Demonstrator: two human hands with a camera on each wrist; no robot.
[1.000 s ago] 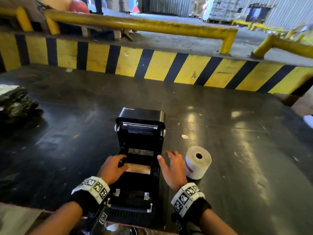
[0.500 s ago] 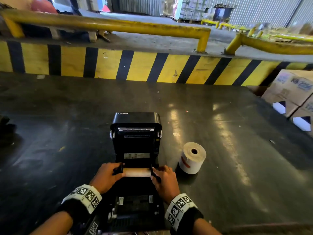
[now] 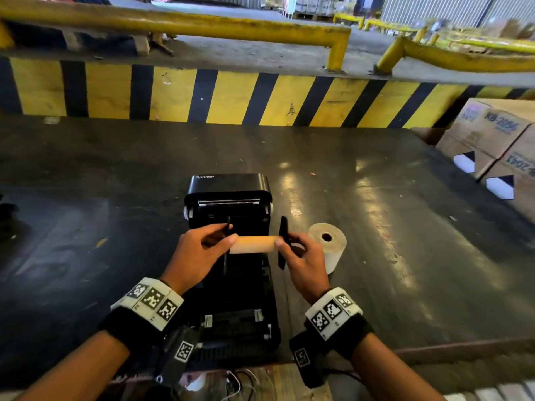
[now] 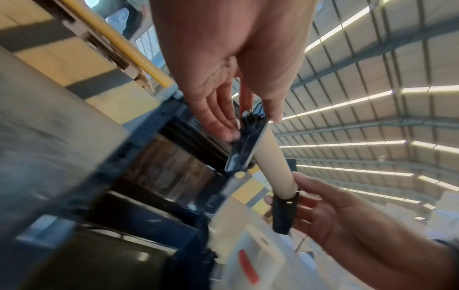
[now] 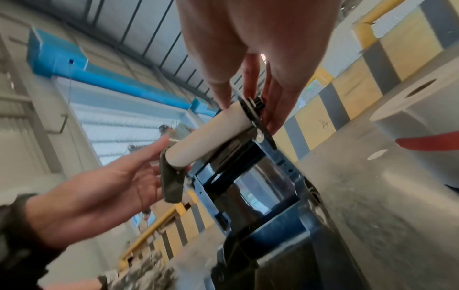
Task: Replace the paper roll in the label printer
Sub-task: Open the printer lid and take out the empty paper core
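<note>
Core (image 3: pixel 252 244) pinched at both guide ends, left hand (image 3: pixel 197 256) and right hand (image 3: pixel 304 263), above printer (image 3: pixel 228 195); I should pull one guide straight off, keeping it level.

The dark, glossy tabletop (image 3: pixel 405 241) catches the roof lights in streaks. A black printer (image 3: pixel 228 192) sits on it near the front edge with its lid up, and just to its right a white paper roll (image 3: pixel 333 247) stands on end. Small scraps (image 3: pixel 296 212) lie scattered around
</note>
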